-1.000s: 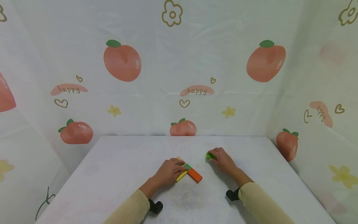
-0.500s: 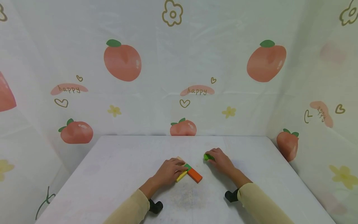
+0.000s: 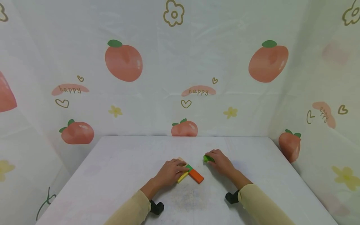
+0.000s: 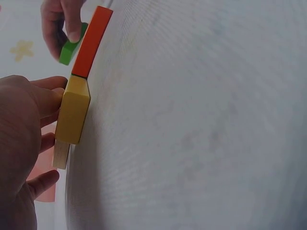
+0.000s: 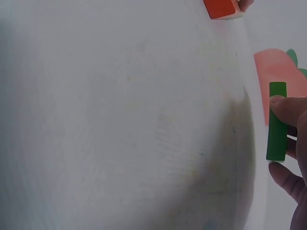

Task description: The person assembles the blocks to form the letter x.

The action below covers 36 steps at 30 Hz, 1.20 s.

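On the white table (image 3: 135, 150), several toy blocks lie against one another: a yellow block (image 3: 182, 178), an orange block (image 3: 196, 176), a green block (image 3: 189, 168) and a plain wooden block (image 3: 181, 159). My left hand (image 3: 169, 171) rests over their left side with fingers spread, fingertips on the green and wooden blocks and the thumb at the yellow one; it hides part of them. To the right, my right hand (image 3: 221, 162) pinches a separate green block (image 5: 277, 129) between thumb and fingers, apart from the orange block.
A patterned white cloth (image 3: 157, 78) hangs behind the table's back edge and along both sides. Black wrist mounts (image 3: 232, 197) sit below both sleeves. Bare table surface surrounds the blocks.
My right hand has moved slightly left and toward me with the green block, closer to the joined blocks. The left hand and the blocks under it stay in place.
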Motion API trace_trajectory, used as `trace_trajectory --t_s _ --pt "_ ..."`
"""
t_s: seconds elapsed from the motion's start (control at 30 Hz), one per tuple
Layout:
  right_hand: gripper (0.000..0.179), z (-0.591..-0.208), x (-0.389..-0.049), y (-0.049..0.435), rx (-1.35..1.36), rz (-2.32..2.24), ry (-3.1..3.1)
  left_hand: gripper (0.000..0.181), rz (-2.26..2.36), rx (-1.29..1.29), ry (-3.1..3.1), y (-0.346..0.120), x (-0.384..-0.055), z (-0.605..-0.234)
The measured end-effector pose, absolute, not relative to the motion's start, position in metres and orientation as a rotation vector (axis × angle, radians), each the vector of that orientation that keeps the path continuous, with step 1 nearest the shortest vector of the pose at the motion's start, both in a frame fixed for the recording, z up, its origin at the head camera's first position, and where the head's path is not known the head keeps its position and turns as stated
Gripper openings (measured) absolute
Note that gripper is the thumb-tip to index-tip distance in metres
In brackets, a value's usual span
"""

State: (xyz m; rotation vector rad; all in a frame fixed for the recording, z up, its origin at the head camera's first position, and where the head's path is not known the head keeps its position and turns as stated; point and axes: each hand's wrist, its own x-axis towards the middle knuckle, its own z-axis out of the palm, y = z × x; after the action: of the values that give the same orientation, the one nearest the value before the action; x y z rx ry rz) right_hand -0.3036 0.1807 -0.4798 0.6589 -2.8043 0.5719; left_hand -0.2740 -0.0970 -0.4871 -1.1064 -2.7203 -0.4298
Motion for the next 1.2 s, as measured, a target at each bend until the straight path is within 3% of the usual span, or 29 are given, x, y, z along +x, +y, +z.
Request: trace_trajectory --t_s 1.2 --pt "0.03 -0.474 -0.305 0.165 0.814 0.566 -2.826 0.027 -0.441 -1.127 -2.661 -0.099 -0.276 -0.491"
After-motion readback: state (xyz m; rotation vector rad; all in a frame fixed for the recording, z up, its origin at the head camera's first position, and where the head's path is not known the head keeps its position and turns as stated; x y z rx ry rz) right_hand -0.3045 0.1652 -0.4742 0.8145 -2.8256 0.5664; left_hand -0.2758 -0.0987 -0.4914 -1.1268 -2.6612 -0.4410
